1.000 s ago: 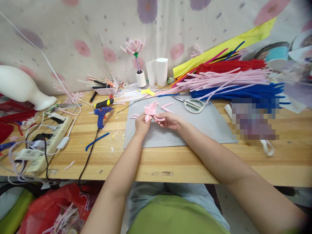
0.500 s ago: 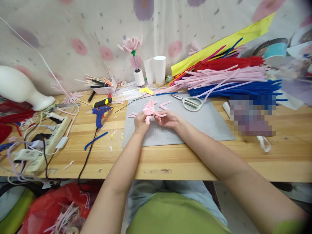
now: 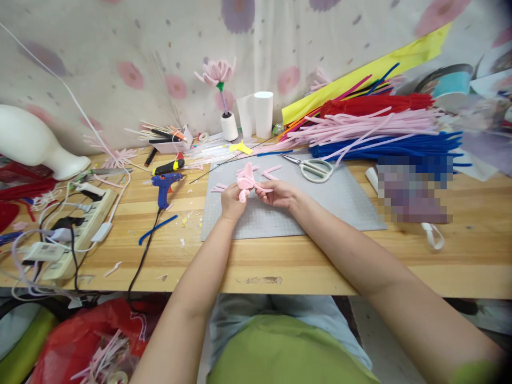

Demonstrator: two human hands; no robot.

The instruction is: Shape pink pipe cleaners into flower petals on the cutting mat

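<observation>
Over the grey cutting mat [image 3: 320, 205], near the middle of the wooden table [image 3: 280, 261], both hands meet on a small pink flower piece [image 3: 245, 181] made of fuzzy pipe cleaner bent into soft, rounded petal loops. Her left hand [image 3: 232, 201] pinches it from underneath, fingers closed on the base, while the right hand [image 3: 279, 193] grips a petal strand that sticks out toward three o'clock. Loose pink offcuts [image 3: 270, 172] lie on the mat at twelve o'clock from the hands. White-handled scissors [image 3: 314, 168] rest on the mat at about two o'clock. Beyond them, long bundles of fluffy pipe cleaners [image 3: 380, 133] are stacked in red, pale pink and deep blue. At nine o'clock sits a blue glue gun [image 3: 164, 186] with its black cord trailing off the table edge, and farther left a white power strip [image 3: 82, 224] tangled in cables. At twelve o'clock, against the flowered cloth, a finished pink bloom [image 3: 217, 72] stands upright in a small white spool.
</observation>
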